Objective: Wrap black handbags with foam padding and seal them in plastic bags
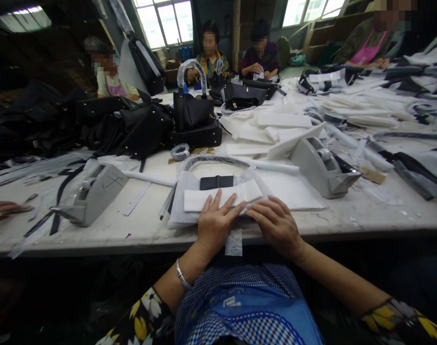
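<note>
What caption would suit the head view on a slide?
Left hand and right hand press foam over a black bag at the table edge, tape dispensers on both sides.

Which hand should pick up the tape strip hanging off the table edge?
Right, probably. The left hand lies spread flat on the white fold, pinning it; the right hand touches only its corner, and the tape strip hangs between them.

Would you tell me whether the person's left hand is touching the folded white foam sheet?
Touching. The head view shows the left hand lying flat, its fingers spread on top of the white foam sheet.
</note>
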`<state>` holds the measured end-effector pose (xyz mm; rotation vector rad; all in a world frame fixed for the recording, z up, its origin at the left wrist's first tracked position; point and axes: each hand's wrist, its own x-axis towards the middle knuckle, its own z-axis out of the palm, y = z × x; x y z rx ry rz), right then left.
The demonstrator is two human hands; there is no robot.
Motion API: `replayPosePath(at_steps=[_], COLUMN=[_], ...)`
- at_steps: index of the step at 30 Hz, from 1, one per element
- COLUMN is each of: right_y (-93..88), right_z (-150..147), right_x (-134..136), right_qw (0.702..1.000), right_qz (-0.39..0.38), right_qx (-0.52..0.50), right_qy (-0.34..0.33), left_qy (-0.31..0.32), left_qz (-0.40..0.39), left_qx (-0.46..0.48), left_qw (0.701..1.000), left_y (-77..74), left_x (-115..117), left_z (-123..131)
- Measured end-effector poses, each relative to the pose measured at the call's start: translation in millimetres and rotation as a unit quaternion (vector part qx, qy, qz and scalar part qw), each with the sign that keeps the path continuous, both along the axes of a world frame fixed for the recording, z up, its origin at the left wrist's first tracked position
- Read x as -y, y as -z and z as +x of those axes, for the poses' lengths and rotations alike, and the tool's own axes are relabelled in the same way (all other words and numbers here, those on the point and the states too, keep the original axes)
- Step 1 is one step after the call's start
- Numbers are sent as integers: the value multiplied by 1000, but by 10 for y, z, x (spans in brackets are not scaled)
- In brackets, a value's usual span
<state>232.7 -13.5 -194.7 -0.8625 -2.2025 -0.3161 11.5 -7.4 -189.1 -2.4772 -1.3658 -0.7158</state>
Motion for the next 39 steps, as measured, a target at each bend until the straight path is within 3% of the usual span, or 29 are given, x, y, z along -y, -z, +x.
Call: replayPosePath(at_steps=[5,9,13,19,24,28,33,39], right_y=[263,360,345,276,132,-116,-397,-467], right_z=[-75,-270,-322,-128,-211,-260,-220,-232], right_x=[357,310,258,513,599,464,87,-350], right_qw=[993,990,988,986,986,988,992,990], right_qz=[-10,-4,-9,-83,-85,-60,-42,-96], right_qx=[54,42,-25,-73,-96,-100,-93,-102], right_qy=[-104,-137,-152,-123,-110,-103,-77,-3], left_qy=[9,5,3,-1,2,13,18,40], left_qz=[-11,-19,-16,11,16,28,53,88], left_qx=[-1,-4,-14,-15,-19,-23,-18,9], left_qw=[1000,1000,1000,1000,1000,999,998,995], left_y=[4,-1,14,83,114,144,188,156], left_x=[10,14,11,-20,-12,1,6,7], left_z=[-3,-8,-5,7,13,15,15,15])
